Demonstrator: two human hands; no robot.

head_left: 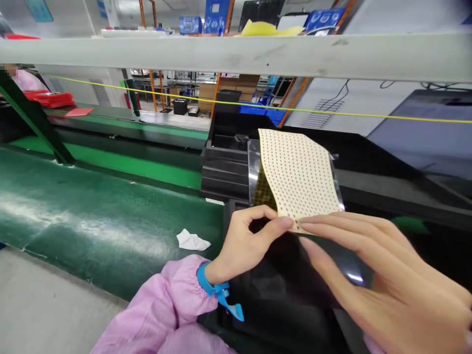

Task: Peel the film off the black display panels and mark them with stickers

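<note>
A cream sheet of small red dot stickers point(298, 172) stands tilted in front of me, its lower edge toward my hands. My left hand point(247, 241) pinches that lower edge between thumb and forefinger. Over the right part of the same edge reach the long, straight fingers of my right hand point(383, 265); their tips touch the sheet, while the thumb is held apart below. Behind the sheet shows a clear, shiny plastic piece point(253, 162). A blue wrist strap point(217, 290) circles my left wrist over a pink sleeve.
Black plastic trays point(224, 172) stand behind and below the sheet. A crumpled white scrap point(192, 241) lies on the green bench point(110, 206). A white beam point(184, 51) and a yellow cord point(177, 97) cross ahead. Red folders point(51, 100) lie near another person at far left.
</note>
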